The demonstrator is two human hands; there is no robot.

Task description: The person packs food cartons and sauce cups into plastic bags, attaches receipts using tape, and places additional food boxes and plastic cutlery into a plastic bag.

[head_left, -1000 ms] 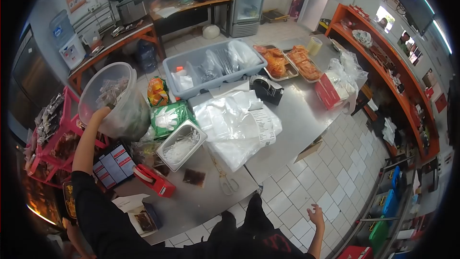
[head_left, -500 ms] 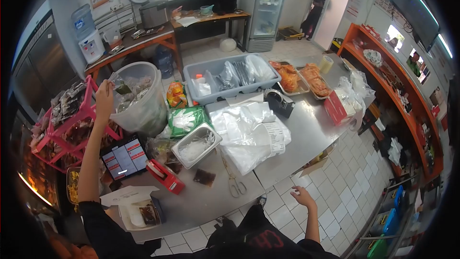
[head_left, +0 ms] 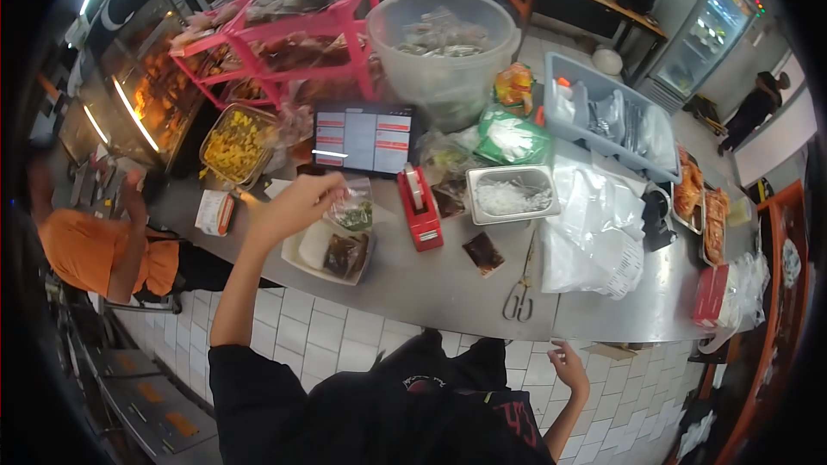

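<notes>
My left hand (head_left: 297, 207) pinches a small clear plastic bag (head_left: 355, 213) with green bits inside. The bag hangs over the far right corner of an open white takeaway box (head_left: 297, 256), which holds a pale lump and a dark brown sauce packet (head_left: 346, 255). Low beside the table's front edge, my right hand (head_left: 568, 365) holds nothing, its fingers loosely bent and apart. A red tape dispenser (head_left: 419, 211) stands right of the box, and another dark sauce packet (head_left: 483, 254) lies flat near the scissors (head_left: 518, 301).
Behind the box are a tablet (head_left: 363, 139), a pink rack (head_left: 284, 60) and a large translucent bucket (head_left: 444, 77) of bags. Farther right sit a metal tray (head_left: 513, 194), white plastic bags (head_left: 590, 228) and a grey bin (head_left: 612, 151). A co-worker in orange (head_left: 95, 245) stands at left.
My left hand has come from the large bucket down to the takeaway box, bringing the small bag. The view has turned left, showing the co-worker. My right hand stays low and empty.
</notes>
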